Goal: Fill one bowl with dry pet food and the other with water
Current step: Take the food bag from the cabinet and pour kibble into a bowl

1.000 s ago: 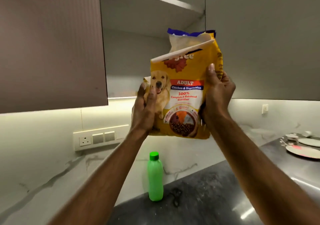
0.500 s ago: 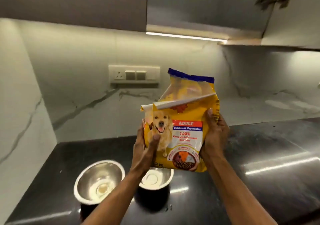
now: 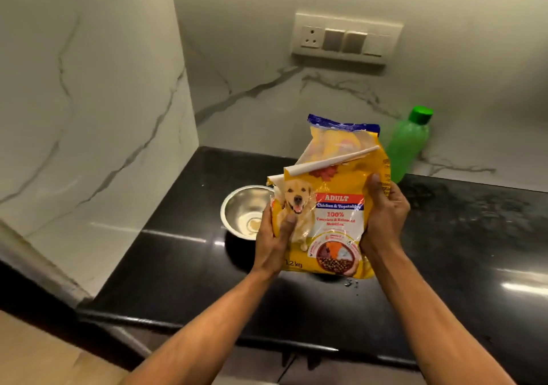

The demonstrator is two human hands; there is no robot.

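Yellow plastic dog food bag upright above black glossy tabletop, gripped at both sides: left hand, right hand, fingers curled around edges. Round steel bowl just behind left, green plastic bottle behind right.

All the readable print stands on the front of the yellow dog food bag. A red band carries "ADULT" in white capitals. Directly under it, a blue band reads "Chicken & Vegetables", its last letters creased by the plastic. Below that, on a white panel, red print gives "100%" and then two smaller lines that appear to read "Complete & Balanced Nutrition", somewhat blurred. Near the bag's lower left corner, dark figures show "1.2 kg", the first digit partly covered. Small print along the bag's right edge is too tiny to read.
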